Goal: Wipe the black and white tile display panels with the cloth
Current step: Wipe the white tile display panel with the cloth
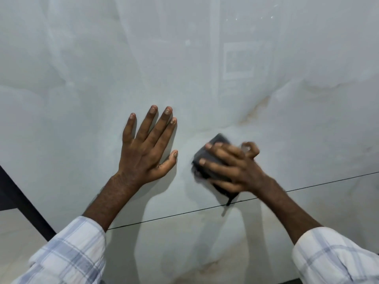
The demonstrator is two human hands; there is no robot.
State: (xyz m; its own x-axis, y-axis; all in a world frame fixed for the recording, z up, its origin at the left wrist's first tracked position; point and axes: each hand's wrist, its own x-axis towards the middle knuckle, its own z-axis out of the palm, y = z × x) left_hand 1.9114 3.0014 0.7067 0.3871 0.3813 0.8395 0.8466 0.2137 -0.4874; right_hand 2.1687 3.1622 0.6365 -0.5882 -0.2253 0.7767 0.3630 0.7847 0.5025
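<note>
A glossy white marbled tile panel point(205, 68) fills almost the whole view. My left hand point(146, 146) lies flat against it, fingers straight and spread. To its right my right hand point(231, 169) presses a dark folded cloth point(207, 160) onto the panel, with the fingers laid across the cloth and the thumb under its lower edge. The right hand and the cloth are blurred. A corner of the cloth hangs down to the thin dark joint line point(184, 214) between this panel and the one below.
A second pale panel point(205, 249) lies below the joint. A black frame bar point(22, 203) runs diagonally along the left edge, with a beige surface point(16, 228) beyond it. Faint reflections show in the upper panel. Both my sleeves are plaid.
</note>
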